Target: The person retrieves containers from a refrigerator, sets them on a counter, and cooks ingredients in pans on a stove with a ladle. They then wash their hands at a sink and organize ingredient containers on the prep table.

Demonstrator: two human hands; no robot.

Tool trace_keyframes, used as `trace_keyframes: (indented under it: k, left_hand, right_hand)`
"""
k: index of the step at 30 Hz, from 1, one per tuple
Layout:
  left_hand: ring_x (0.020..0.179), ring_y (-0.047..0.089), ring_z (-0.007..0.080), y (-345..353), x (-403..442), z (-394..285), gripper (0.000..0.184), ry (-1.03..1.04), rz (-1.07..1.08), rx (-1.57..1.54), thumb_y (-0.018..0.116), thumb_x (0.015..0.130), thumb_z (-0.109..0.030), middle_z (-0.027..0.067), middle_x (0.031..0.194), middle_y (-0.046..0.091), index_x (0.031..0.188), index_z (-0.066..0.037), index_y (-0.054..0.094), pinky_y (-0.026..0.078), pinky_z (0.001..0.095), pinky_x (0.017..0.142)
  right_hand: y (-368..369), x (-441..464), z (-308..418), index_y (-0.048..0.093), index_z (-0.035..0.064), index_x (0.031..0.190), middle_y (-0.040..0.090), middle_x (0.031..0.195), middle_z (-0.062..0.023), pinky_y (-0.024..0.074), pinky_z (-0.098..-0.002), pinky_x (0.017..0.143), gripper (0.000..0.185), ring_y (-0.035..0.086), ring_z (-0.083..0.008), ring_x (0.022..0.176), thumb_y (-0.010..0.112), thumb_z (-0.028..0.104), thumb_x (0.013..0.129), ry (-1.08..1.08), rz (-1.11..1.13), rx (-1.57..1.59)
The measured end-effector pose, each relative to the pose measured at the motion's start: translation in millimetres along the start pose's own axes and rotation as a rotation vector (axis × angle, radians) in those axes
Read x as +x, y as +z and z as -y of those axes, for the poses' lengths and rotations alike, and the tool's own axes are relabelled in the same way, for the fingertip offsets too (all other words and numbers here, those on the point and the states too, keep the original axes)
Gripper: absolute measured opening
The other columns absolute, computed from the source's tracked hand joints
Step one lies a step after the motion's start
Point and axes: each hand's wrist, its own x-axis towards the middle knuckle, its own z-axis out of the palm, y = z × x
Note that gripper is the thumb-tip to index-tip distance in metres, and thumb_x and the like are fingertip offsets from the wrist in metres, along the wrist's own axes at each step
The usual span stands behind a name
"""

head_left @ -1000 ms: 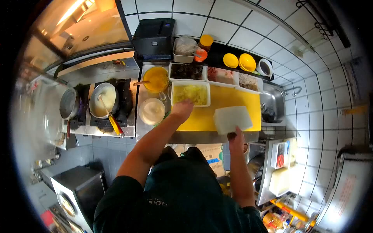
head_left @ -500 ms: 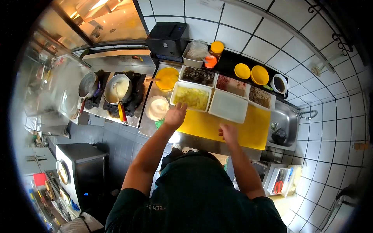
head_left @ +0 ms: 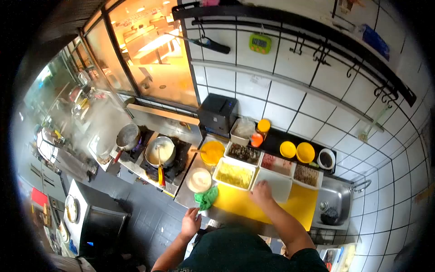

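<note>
My left hand (head_left: 191, 222) hangs by the front edge of the counter, just below a crumpled green cloth (head_left: 206, 198). Its fingers are loosely bent and apart, with nothing visible in them. My right hand (head_left: 261, 194) is over the left side of a white rectangular container or lid (head_left: 280, 185), its fingers curled together; their tips are partly hidden, and I cannot tell whether they grip the rim. Beside it stands a white tub of pale yellow shredded food (head_left: 234, 174). A yellow cutting board (head_left: 294, 206) lies underneath.
Behind are tubs of dark pieces (head_left: 244, 153), pinkish food (head_left: 277, 164) and brown crumbly food (head_left: 306, 175). To the left are a bowl of yellow liquid (head_left: 212, 153), a cream-coloured bowl (head_left: 199, 180) and a pan (head_left: 160, 153) on the stove. A sink (head_left: 333, 204) is at right.
My left hand has drawn back from the yellow food tub to the counter's front edge. My right hand has moved forward onto the white container. The head view has tilted up, showing more wall.
</note>
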Motion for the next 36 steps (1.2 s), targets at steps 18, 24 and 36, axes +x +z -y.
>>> trace_keyframes:
  k: [18,24,36]
  left_hand:
    - [0.079,0.071,0.0314,-30.3,-28.9,18.6,0.021,-0.194,-0.180,-0.163,0.065,0.087,-0.003,0.0197,0.106,0.069,0.106,-0.001,0.072,0.059,0.0369,0.070]
    - [0.084,0.070,0.0352,-31.4,-18.3,14.5,0.020,-0.201,-0.126,-0.183,0.066,0.087,-0.007,0.0200,0.106,0.069,0.105,-0.001,0.073,0.059,0.0399,0.075]
    - [0.088,0.070,0.0368,-53.1,-80.7,40.3,0.022,-0.235,-0.287,0.005,0.067,0.085,-0.006,0.0186,0.107,0.069,0.106,-0.003,0.072,0.058,0.0420,0.078]
  right_hand:
    - [-281.5,-35.1,25.7,0.061,-0.0009,0.124,0.066,0.113,-0.0155,0.0521,-0.0419,0.092,0.036,0.063,-0.0288,0.108,0.056,0.009,0.090,-0.494,-0.584,-0.087]
    - [-491.4,-50.6,86.0,0.066,0.0103,0.120,0.063,0.126,-0.0098,0.0435,-0.0455,0.095,0.030,0.059,-0.0268,0.122,0.066,0.021,0.091,-0.623,-1.255,-0.462]
    - [-630.5,181.0,34.1,0.062,0.0024,0.123,0.065,0.121,-0.0176,0.0450,-0.0509,0.100,0.044,0.061,-0.0326,0.116,0.055,0.039,0.100,-0.019,-1.052,-0.587]
